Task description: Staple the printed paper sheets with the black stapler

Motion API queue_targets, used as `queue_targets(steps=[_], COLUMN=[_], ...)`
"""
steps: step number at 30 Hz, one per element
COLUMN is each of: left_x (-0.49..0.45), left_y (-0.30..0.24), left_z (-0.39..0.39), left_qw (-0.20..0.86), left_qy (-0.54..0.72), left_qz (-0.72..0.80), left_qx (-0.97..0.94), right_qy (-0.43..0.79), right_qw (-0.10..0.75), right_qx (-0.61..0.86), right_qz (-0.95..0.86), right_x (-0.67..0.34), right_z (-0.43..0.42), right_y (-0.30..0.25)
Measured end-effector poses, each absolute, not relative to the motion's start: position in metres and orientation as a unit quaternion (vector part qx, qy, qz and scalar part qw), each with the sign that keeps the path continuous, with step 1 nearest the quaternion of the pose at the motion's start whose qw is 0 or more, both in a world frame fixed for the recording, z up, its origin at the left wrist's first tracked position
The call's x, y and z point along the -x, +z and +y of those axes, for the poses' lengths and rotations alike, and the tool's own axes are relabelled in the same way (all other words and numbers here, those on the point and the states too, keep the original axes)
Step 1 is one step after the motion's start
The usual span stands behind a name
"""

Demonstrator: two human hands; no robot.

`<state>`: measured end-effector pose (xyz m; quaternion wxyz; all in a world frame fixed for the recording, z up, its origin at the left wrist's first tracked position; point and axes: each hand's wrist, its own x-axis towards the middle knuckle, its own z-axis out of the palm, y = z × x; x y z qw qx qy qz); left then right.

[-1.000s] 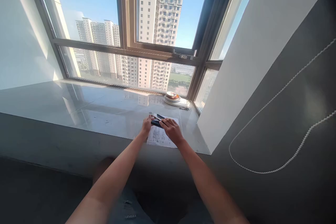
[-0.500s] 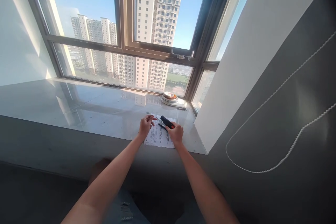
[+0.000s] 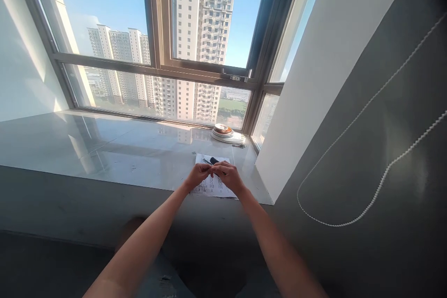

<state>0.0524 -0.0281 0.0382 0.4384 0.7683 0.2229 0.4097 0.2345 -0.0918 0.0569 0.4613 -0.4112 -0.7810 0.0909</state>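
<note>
My left hand (image 3: 199, 174) and my right hand (image 3: 226, 174) meet at their fingertips over a printed sheet of paper (image 3: 213, 189). The fingers of my left hand are pinched together; whatever is between them is too small to make out. My right hand also has its fingers closed against the left fingertips, and what they grip is hidden. A black stapler (image 3: 214, 161) is at the paper, mostly covered by my right hand. Its dark end shows just beyond the fingers, beside a thin metal part.
The paper is on a glossy grey windowsill (image 3: 146, 160). Near the window corner sit a stack of round rolls (image 3: 223, 131) and a small dark item (image 3: 239, 145). A white wall edge (image 3: 279, 149) rises at right, with a beaded blind chain (image 3: 349, 116) beyond.
My right hand has shifted from gripping the stapler's back end to meeting my left fingertips. It now covers most of the stapler. The view has shifted slightly.
</note>
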Motion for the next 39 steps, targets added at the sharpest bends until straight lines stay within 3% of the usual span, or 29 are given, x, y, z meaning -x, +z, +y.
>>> queue_targets(steps=[4,7,10,13,19,22,28,32,39], left_x=[-0.05,-0.044,-0.037,-0.035,-0.034,-0.027,-0.013,-0.01,-0.01], left_y=[0.037,0.037,0.036,0.03,0.015,0.012,0.013,0.013,0.016], left_z=[-0.015,0.017,0.056,0.085,0.095,0.081,0.04,0.023,0.017], left_qw=[0.417,0.323,0.198,0.149,0.181,0.177,0.086,0.04,0.024], left_qy=[0.482,0.531,0.473,0.366,0.313,0.326,0.27,0.276,0.346], left_qz=[0.293,0.434,0.553,0.583,0.506,0.505,0.518,0.535,0.524], left_qx=[-0.712,-0.653,-0.656,-0.71,-0.783,-0.779,-0.807,-0.797,-0.778], right_qy=[0.05,-0.026,-0.022,0.005,-0.022,-0.048,0.063,0.102,0.103], right_qw=[0.518,0.541,0.421,0.35,0.365,0.414,0.514,0.459,0.359], right_qx=[0.46,0.59,0.761,0.813,0.786,0.756,0.609,0.534,0.58], right_qz=[-0.719,-0.6,-0.493,-0.465,-0.498,-0.505,-0.601,-0.703,-0.724], right_x=[-0.258,-0.297,-0.335,-0.354,-0.346,-0.34,-0.306,-0.273,-0.267], right_z=[-0.076,-0.054,-0.034,-0.021,-0.028,-0.041,-0.065,-0.072,-0.074], right_y=[0.061,0.054,0.036,0.016,0.008,0.011,0.018,0.018,0.015])
